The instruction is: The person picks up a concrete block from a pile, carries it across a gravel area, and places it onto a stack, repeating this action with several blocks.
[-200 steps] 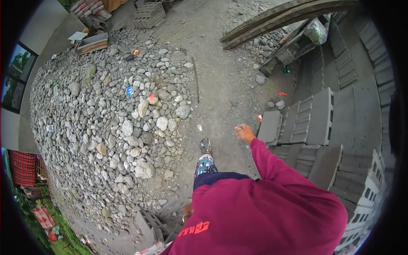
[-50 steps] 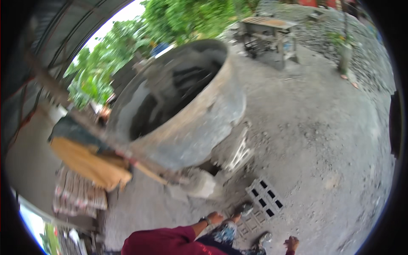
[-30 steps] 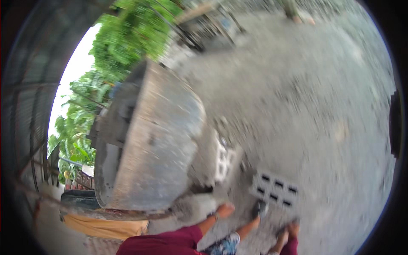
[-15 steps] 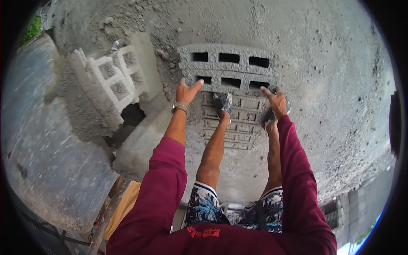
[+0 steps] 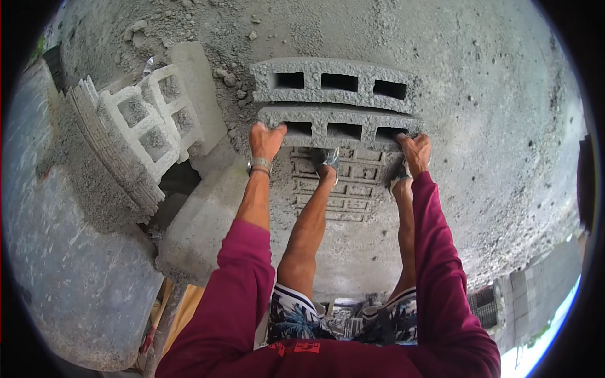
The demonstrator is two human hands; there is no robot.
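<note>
Two grey hollow concrete blocks, each with three dark openings, are before me side by side, one beyond the other. My left hand (image 5: 267, 141) grips the left end of the nearer concrete block (image 5: 328, 130). At its right end my right hand (image 5: 415, 153) has its fingers wrapped round the corner, close to the last opening. A narrow dark gap separates this block from the farther concrete block (image 5: 337, 84), which neither hand touches. My feet, partly hidden, are just below the nearer block.
Rows of block-shaped imprints (image 5: 340, 189) mark the ground between my legs. On the left are more hollow blocks (image 5: 151, 120), a flat slab (image 5: 196, 94) and a heap of grey mix (image 5: 94, 183) on a large metal sheet (image 5: 69, 271). Loose gravel (image 5: 230, 79) lies beyond.
My hands have closed on the nearer block's ends. That block has come apart from the farther one and nearer to me, opening a gap between them.
</note>
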